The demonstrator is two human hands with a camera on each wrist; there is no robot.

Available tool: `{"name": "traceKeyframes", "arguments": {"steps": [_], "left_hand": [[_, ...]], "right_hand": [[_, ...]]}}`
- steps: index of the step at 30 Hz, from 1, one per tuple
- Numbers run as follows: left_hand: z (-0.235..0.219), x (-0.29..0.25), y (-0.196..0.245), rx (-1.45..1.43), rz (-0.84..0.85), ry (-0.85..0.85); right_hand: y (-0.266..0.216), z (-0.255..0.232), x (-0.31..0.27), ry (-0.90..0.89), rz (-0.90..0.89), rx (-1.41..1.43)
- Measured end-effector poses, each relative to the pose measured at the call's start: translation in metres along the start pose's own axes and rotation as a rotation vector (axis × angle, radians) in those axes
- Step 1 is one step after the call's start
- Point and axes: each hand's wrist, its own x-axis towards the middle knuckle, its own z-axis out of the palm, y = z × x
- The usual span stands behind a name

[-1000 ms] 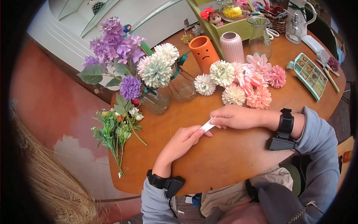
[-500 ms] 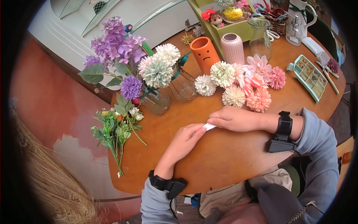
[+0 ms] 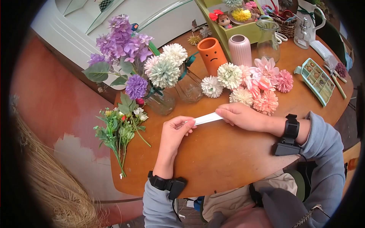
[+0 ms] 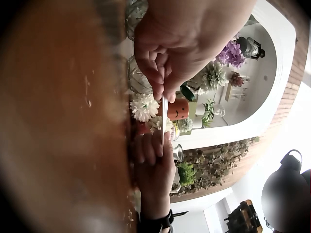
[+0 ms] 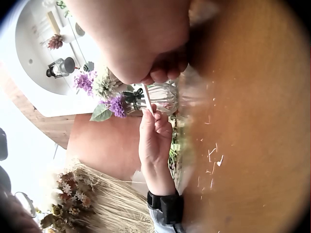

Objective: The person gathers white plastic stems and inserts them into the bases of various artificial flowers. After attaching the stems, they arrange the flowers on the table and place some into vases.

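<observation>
A flat, narrow white strip (image 3: 208, 119), like folded paper, stretches between my two hands above the table's front half. My left hand (image 3: 175, 133) pinches its left end between thumb and fingers. At the other end, my right hand (image 3: 240, 116) grips it with the thumb on top and the fingers curled beneath. In the left wrist view the strip (image 4: 164, 119) is seen edge-on as a thin, straight line. Just beyond the right hand lie coral and pink flower heads (image 3: 265, 102) and a cream one (image 3: 241, 96).
Glass vases hold purple flowers (image 3: 136, 86) and pale pompom blooms (image 3: 165, 72). Loose green stems (image 3: 118, 133) lie left. Behind stand an orange vase (image 3: 211, 57), a pink ribbed vase (image 3: 240, 50) and a glass carafe (image 3: 268, 41). A compartment box (image 3: 315, 81) lies right on the wooden table (image 3: 228, 159).
My left hand has moved left, away from the right hand, so a longer stretch of the white strip shows between them. The right hand has shifted only slightly.
</observation>
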Motion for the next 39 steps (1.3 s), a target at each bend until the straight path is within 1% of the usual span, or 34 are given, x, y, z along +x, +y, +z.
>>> {"name": "traceKeyframes", "arguments": {"steps": [3,6,9,15,19,22,24,25,27,28,31,34,39], "left_hand": [[0.002,-0.001,0.0,0.009,-0.006,0.016],[0.005,-0.001,-0.004,-0.031,0.043,0.028],[0.007,0.0,-0.007,-0.013,0.077,0.041],[0.008,0.001,-0.01,0.103,0.118,0.071],[0.009,0.001,-0.01,0.118,0.105,0.069],[0.006,0.002,-0.01,0.153,0.114,0.08],[-0.003,0.003,-0.008,0.197,0.121,0.107],[-0.013,0.005,-0.007,0.208,0.163,0.144],[-0.042,0.006,-0.003,0.191,0.155,0.214],[-0.058,0.004,-0.002,0.212,0.181,0.261],[-0.104,-0.006,-0.002,0.212,0.206,0.383],[-0.137,-0.016,-0.01,0.193,0.175,0.4],[-0.154,-0.017,-0.025,0.194,0.081,0.397]], "right_hand": [[-0.005,0.001,-0.002,0.017,0.002,-0.006],[-0.006,0.0,-0.002,0.011,0.018,-0.029],[-0.007,0.0,-0.002,-0.002,0.025,-0.06],[-0.011,-0.001,-0.004,-0.081,0.012,-0.112],[-0.011,-0.001,-0.004,-0.102,0.008,-0.146],[-0.009,-0.002,-0.003,-0.112,0.041,-0.119],[-0.008,-0.002,-0.002,-0.101,0.056,0.022],[-0.007,-0.002,-0.002,-0.097,0.064,0.092],[-0.004,-0.003,-0.001,-0.092,0.021,0.082],[-0.003,-0.003,-0.001,-0.092,-0.001,0.078],[-0.004,-0.003,-0.001,-0.102,-0.003,0.069],[-0.004,-0.004,-0.001,-0.107,0.002,0.072],[-0.007,-0.004,-0.002,-0.114,0.011,0.068]]}}
